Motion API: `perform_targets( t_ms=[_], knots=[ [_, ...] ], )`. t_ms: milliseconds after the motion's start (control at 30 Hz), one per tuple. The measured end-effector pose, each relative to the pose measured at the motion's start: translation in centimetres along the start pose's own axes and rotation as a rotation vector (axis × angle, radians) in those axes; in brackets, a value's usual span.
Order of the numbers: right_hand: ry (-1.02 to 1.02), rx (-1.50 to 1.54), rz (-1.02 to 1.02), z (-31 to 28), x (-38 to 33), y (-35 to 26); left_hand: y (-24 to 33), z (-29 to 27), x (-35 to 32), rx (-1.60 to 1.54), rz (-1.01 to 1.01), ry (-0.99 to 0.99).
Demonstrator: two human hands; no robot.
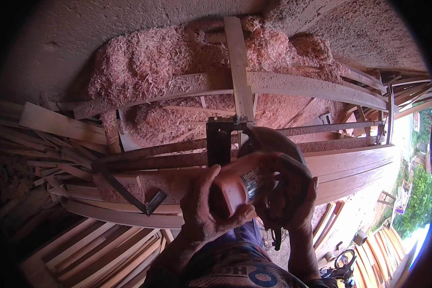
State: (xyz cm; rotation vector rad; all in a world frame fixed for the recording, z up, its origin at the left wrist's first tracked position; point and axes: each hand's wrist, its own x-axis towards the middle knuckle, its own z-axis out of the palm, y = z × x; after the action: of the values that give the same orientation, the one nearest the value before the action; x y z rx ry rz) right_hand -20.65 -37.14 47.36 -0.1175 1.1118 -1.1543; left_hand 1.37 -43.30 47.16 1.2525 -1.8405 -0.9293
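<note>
An orange and black circular saw [234, 191] is held between both hands, close in front of my body. My left hand [199, 213] wraps round its orange motor housing, with the thumb lying along the near side. On the other side my right hand [303, 206] grips the dark handle end; part of its fingers is hidden behind the saw. The saw's black base plate [218, 149] reaches forward at the left, by the near end of a pale narrow board [237, 62]. That board points away from me, across a long light plank [302, 86]. The blade's cutting edge is hidden.
Pinkish wood shavings [149, 62] are heaped against a rough wall [62, 43]. Two dusty metal rails [173, 146] run sideways past the saw. A wide plank [355, 173] lies at right, a dark metal angle [125, 192] at left. Loose timber [53, 125] and stacked boards [101, 249] crowd the left.
</note>
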Motion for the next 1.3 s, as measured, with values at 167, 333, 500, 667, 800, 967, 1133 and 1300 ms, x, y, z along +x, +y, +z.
perform_targets(
  t_ms=[167,333,500,667,800,967,1133,1300],
  knots=[
    [0.015,-0.038,-0.018,0.0,0.0,0.0,-0.2,0.1,-0.1,0.005,0.011,-0.013],
    [0.02,0.001,0.018,-0.4,0.2,0.1,-0.5,0.3,0.1,0.013,0.014,-0.007],
    [0.03,-0.023,0.013,-0.2,0.0,0.1,-0.5,0.3,-0.1,0.006,0.026,-0.003],
    [0.098,-0.098,-0.022,0.9,0.1,-0.2,-0.4,0.4,-0.8,-0.097,-0.08,-0.064],
    [0.109,-0.045,-0.035,1.1,0.1,0.0,-0.4,0.3,-0.8,-0.079,-0.075,-0.077],
    [0.024,-0.001,0.013,-0.3,0.0,0.2,-0.5,0.5,-0.7,-0.099,-0.063,-0.056],
    [0.033,-0.087,-0.012,-0.1,0.2,-0.1,-0.6,0.4,-0.9,-0.089,-0.074,-0.066],
    [-0.03,0.041,-0.025,-0.3,0.0,0.2,-0.1,0.1,-0.3,-0.008,-0.049,-0.035]
  ],
)
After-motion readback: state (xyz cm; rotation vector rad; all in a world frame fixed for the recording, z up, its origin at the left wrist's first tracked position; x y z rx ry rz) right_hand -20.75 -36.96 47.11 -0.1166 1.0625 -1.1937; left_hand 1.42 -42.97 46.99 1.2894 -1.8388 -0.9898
